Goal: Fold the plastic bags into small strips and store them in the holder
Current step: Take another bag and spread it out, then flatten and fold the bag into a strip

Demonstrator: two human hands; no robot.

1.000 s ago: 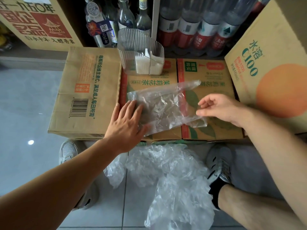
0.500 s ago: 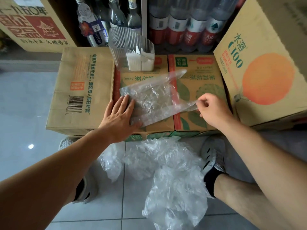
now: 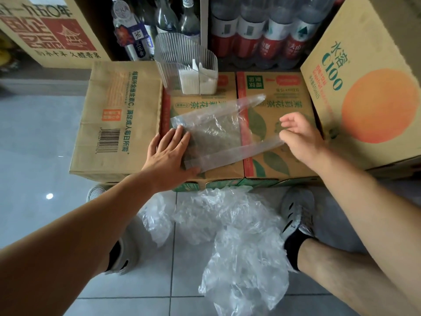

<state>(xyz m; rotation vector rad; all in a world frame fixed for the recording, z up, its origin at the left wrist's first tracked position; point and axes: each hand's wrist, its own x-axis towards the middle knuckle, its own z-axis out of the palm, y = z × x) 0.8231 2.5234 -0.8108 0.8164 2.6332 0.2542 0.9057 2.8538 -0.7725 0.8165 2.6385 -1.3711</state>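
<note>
Now the right hand (image 3: 300, 137) pinches the crinkled clear plastic bag (image 3: 214, 133) by its near handle (image 3: 246, 151), newly drawn taut rightward. The left hand (image 3: 167, 155), fingers flat, pins its left end, ready for folding.

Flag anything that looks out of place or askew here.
Loose crumpled bags lie heaped on the floor tiles between the feet. The bag being folded sits skewed on the carton, left hand pressing it, right hand pinching its handle. Nothing looks spilled.
</note>
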